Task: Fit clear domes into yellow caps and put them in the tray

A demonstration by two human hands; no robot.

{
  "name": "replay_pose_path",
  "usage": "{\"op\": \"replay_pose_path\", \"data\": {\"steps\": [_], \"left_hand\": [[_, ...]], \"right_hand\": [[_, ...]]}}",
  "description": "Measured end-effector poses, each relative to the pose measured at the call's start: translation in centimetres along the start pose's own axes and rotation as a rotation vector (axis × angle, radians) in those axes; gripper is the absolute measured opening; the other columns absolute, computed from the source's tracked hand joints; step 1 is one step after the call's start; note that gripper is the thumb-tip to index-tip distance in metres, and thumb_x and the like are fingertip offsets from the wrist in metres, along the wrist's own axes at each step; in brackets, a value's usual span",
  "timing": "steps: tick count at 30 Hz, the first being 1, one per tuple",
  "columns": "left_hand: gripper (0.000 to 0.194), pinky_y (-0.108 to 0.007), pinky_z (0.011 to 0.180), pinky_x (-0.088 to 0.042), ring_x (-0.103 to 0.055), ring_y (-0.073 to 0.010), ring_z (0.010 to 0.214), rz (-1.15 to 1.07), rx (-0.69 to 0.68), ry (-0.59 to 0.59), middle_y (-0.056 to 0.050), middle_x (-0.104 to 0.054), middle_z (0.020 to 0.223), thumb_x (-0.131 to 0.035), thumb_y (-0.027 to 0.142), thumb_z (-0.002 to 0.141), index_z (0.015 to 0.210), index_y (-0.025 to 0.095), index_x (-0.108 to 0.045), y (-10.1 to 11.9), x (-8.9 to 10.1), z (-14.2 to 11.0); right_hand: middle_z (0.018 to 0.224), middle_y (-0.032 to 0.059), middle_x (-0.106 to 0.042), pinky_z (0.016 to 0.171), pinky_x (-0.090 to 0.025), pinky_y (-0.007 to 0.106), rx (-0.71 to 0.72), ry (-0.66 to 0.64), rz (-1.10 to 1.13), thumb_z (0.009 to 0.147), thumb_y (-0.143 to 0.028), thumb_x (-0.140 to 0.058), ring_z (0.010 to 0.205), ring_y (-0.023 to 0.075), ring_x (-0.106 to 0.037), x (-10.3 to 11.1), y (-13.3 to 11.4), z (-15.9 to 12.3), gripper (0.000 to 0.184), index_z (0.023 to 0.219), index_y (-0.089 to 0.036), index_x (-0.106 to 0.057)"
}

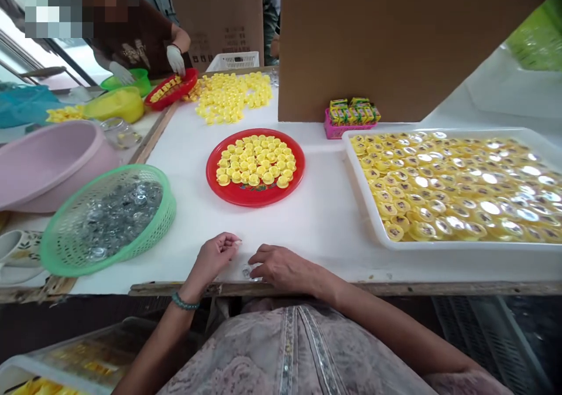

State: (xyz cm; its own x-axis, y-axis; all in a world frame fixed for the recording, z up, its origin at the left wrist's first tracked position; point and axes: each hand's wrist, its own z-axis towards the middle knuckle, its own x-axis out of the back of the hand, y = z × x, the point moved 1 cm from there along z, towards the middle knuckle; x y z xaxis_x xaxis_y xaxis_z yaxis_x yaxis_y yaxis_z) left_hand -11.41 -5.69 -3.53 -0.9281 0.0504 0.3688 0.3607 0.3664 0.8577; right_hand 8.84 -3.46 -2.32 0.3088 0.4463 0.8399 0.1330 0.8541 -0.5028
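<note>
Near the front edge of the white table, my left hand (216, 253) is closed, fingertips pinched together. Whatever they hold is too small to name. Beside it, my right hand (283, 268) reaches in low with curled fingers, its fingertips on a small clear plastic piece (246, 271) at the tabletop. Beyond both hands is a red plate (228, 196) with many small yellow plastic cups (253, 160) standing on it. At left, a green mesh basket (57, 254) holds clear plastic pieces (120, 216) like those by my right hand.
A white tray (377, 231) of yellow cups with round labels fills the right. Behind stand a pink basket (336, 130) of small packets and a cardboard sheet (351, 50). A mug (20, 251) and pink basin (57, 161) are left. A gloved co-worker (175, 60) handles a red plate.
</note>
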Motion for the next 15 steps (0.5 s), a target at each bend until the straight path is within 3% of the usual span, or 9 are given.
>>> {"op": "replay_pose_path", "data": {"steps": [5,9,15], "left_hand": [[0.021,-0.026,0.060,-0.041,-0.054,-0.0168,0.065,0.188,-0.155,-0.178,-0.003,-0.063,0.074,-0.061,0.030,0.071,0.088,0.019,-0.067,-0.4,-1.5,-1.4],[0.014,-0.026,0.061,-0.039,-0.053,-0.0164,0.064,0.272,-0.253,-0.181,-0.003,-0.064,0.078,-0.060,0.023,0.069,0.081,0.021,-0.067,-0.2,-2.2,-1.4],[0.012,-0.025,0.058,-0.039,-0.056,-0.0162,0.060,0.202,-0.225,-0.162,0.000,-0.064,0.065,-0.054,0.020,0.072,0.077,0.021,-0.065,-0.3,-2.9,-0.5]], "right_hand": [[0.092,0.0082,-0.064,0.081,-0.043,0.030,-0.119,-0.029,-0.123,0.087,-0.016,-0.051,0.090,0.0176,-0.055,-0.8,0.6,-0.6,0.015,0.078,-0.015,-0.063],[0.090,0.0089,-0.063,0.080,-0.045,0.030,-0.198,0.018,-0.130,0.087,-0.013,-0.048,0.086,0.0180,-0.056,-1.1,0.7,-1.1,0.016,0.078,-0.014,-0.061],[0.094,0.0090,-0.065,0.080,-0.048,0.030,-0.324,0.245,0.069,0.086,-0.011,-0.048,0.089,0.0179,-0.059,-2.1,1.6,-0.9,0.018,0.095,-0.015,-0.064]]}}
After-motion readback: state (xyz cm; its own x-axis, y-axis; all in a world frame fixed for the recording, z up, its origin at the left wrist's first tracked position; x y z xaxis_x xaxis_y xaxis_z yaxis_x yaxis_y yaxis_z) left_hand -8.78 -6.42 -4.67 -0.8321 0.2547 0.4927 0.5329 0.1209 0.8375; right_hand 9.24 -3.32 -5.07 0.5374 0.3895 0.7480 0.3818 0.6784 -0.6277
